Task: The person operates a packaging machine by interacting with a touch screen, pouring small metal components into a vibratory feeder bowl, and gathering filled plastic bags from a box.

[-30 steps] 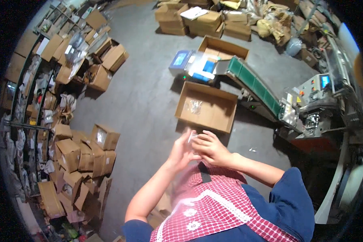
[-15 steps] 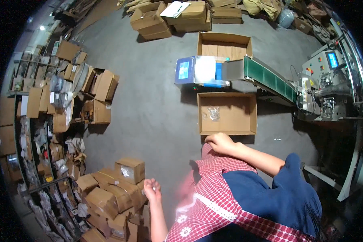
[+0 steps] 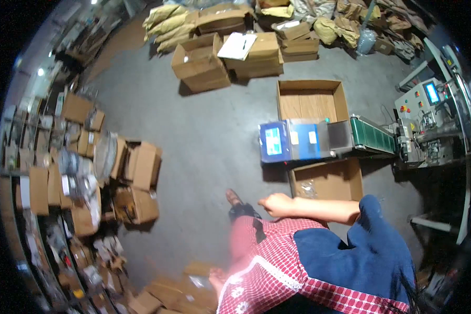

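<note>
One right hand (image 3: 277, 204), loosely curled, hold unclear, is near a carton (image 3: 343, 183); the left hand (image 3: 216, 277) blurs unreadably.

Red-and-white checked apron (image 3: 275, 248), navy shirt (image 3: 350, 261), brown carton (image 3: 341, 180), green conveyor belt (image 3: 371, 136)

Grey floor (image 3: 193, 136), cardboard boxes (image 3: 201, 65) on it

Single view: left fisheye worn on the head, looking down and forward, upright, unmirrored. Apron (image 3: 277, 261) very close at lower edge; right hand (image 3: 278, 204) near, left hand (image 3: 216, 277) blurred beside apron. Floor (image 3: 193, 131) farther off, mid-frame. Boxes (image 3: 201, 70) along left and top, machine (image 3: 411, 107) at right rim. Edges bend; corners black.
</note>
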Demonstrator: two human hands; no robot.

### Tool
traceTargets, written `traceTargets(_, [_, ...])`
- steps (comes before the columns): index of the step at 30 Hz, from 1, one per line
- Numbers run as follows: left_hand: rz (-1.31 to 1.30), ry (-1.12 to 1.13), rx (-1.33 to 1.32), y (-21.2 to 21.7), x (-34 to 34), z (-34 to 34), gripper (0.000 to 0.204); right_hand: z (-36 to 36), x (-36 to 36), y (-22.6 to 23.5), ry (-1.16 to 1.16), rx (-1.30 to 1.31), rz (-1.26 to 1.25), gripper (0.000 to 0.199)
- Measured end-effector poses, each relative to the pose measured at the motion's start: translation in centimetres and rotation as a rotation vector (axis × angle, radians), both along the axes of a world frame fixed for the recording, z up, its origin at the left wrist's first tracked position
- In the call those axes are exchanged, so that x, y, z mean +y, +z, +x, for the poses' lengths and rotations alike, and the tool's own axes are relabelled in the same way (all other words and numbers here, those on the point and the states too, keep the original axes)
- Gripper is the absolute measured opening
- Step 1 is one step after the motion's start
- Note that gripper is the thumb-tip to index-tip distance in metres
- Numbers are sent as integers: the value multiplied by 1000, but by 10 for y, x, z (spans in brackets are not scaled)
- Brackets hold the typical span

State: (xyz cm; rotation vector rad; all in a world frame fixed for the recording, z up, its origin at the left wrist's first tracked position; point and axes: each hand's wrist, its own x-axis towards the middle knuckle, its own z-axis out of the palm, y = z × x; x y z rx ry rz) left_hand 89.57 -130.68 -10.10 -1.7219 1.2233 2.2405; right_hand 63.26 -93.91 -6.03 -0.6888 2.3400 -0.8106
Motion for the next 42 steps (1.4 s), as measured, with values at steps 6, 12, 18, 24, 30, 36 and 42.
traceTargets(6, [-259, -464, -23, 90, -101, -263, 38, -81, -82, 15, -189, 6, -135, 44])
traceTargets(12, [-267, -891, 18, 84, -150, -486, 44, -157, -90, 25, -629, 46, -38, 57])
traceTargets(18, [-4, -1037, 143, 85, -71, -620, 27, -229, -73, 8, -716, -129, 118, 51])
traceTargets(24, [-26, -1414, 171, 62, -36, -671, 20, -286, -61, -28, -879, -29, 152, 25])
traceTargets(30, [178, -1266, -51, 68, -21, -742, 7, -269, -75, 9, -1255, -20, 223, 28])
traceTargets(36, [15, -2113, 2, 21, 35, -804, 8, -193, -192, 18, -1665, -267, 221, 30])
traceTargets(42, [-200, -2762, 580, -26, 102, -774, 45, -141, -290, 6, -1815, 66, 139, 40])
